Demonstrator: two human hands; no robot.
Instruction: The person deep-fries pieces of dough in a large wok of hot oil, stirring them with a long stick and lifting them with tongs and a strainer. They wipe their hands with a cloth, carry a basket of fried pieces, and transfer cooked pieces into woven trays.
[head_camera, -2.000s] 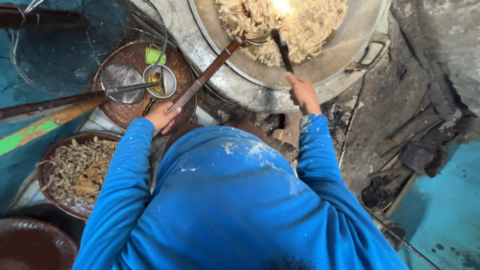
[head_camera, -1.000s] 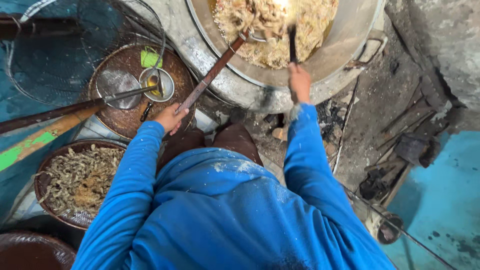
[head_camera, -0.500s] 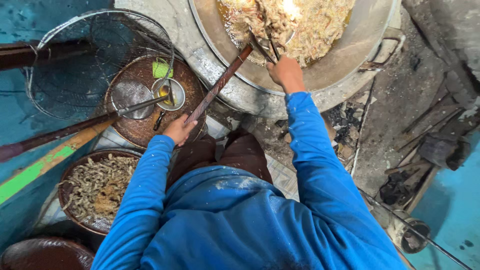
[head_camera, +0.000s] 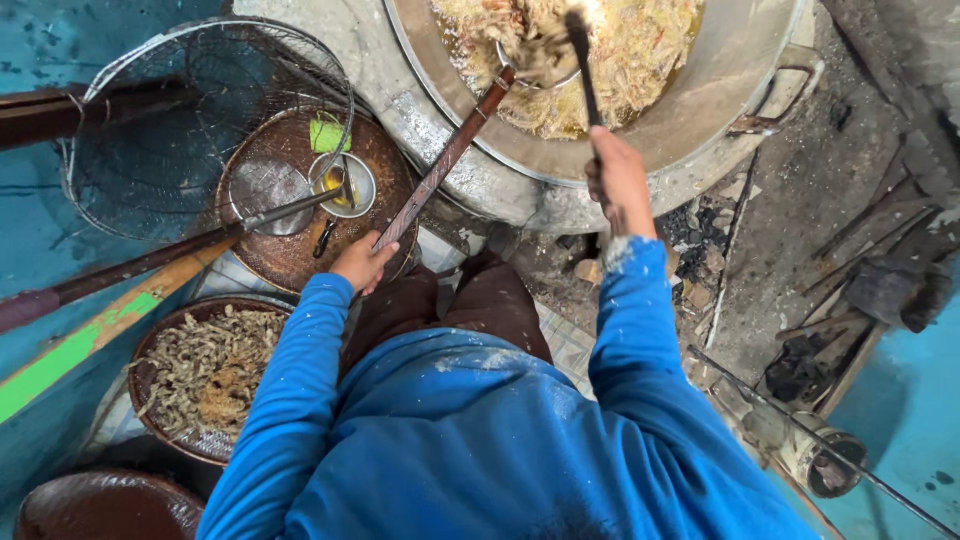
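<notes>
Nearest the camera, blue sleeves reach forward toward the big metal wok (head_camera: 700, 120), which serves as the landmark here. Well short of the wok and to its left, a round woven tray of pale fried strips (head_camera: 205, 375) sits beside the left elbow, with a dark brown bowl (head_camera: 105, 505) closer still at the frame's lower edge. The left hand (head_camera: 362, 262) is clamped on the lower end of a long wooden handle (head_camera: 445, 160) that slants up over the wok's near-left rim to a wire skimmer head (head_camera: 540, 62) buried in the frying food (head_camera: 640, 50). Just left of that rim, a woven tray (head_camera: 385, 190) carries a small metal bowl (head_camera: 343, 185), a ladle and a green scrap, crowding the left hand's room. The right hand (head_camera: 620, 180) is closed around a dark stick (head_camera: 583, 65), hovering over the wok's near rim, its tip in the food. Beyond the woven tray lies a large wire basket (head_camera: 150, 130). Right of the wok, charcoal and scrap litter the ground.
</notes>
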